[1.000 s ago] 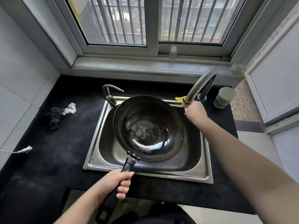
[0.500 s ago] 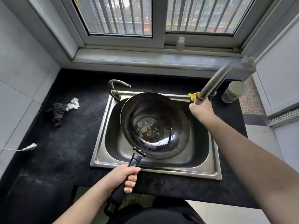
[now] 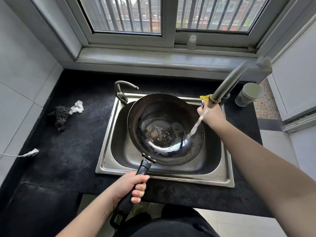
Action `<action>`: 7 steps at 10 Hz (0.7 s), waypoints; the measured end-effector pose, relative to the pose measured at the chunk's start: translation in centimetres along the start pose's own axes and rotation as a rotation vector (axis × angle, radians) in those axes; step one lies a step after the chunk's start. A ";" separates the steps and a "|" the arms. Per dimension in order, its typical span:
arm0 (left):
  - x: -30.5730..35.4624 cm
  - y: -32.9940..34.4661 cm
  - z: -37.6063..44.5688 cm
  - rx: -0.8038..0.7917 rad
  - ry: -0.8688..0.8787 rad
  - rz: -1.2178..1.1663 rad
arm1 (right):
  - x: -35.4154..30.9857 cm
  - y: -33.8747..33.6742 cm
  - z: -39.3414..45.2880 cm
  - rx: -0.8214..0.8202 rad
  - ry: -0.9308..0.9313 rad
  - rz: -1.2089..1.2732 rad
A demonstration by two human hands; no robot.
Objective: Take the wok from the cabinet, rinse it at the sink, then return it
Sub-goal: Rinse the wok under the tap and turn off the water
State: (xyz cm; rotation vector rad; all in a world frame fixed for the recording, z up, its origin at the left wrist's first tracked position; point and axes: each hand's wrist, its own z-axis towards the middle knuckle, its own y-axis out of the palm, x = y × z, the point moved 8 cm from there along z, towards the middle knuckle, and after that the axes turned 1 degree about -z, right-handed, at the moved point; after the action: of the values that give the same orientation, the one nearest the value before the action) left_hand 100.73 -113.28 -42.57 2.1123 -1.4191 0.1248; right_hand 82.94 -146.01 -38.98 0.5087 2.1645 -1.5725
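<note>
Left hand (image 3: 127, 189) grasps the wok (image 3: 165, 129) handle; the pan hangs inside the sink (image 3: 109, 151) rim. Right hand (image 3: 211, 113) clenches the hose (image 3: 227, 82); its fingers are hidden.

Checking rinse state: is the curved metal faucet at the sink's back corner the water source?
No: the stream hitting the wok comes from the hose by the right hand.

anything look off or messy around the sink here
Nothing spilled or broken. The wok has brownish residue at its bottom while water streams in from the hose. A dark scrubber and a white crumpled scrap lie loose on the counter.
</note>
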 end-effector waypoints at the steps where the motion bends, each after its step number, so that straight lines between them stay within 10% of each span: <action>1: -0.2 0.1 -0.2 -0.003 0.000 -0.025 | 0.2 0.3 0.2 -0.016 -0.056 -0.022; 7: -3.2 2.1 -0.6 -0.061 -0.061 -0.244 | 1.0 0.6 -0.5 -0.125 0.012 0.152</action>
State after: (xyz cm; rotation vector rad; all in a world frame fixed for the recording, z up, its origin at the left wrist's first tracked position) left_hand 97.67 -110.97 -42.45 2.2352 -1.1708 -0.0778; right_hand 82.34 -145.30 -39.86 0.6269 2.1613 -1.3480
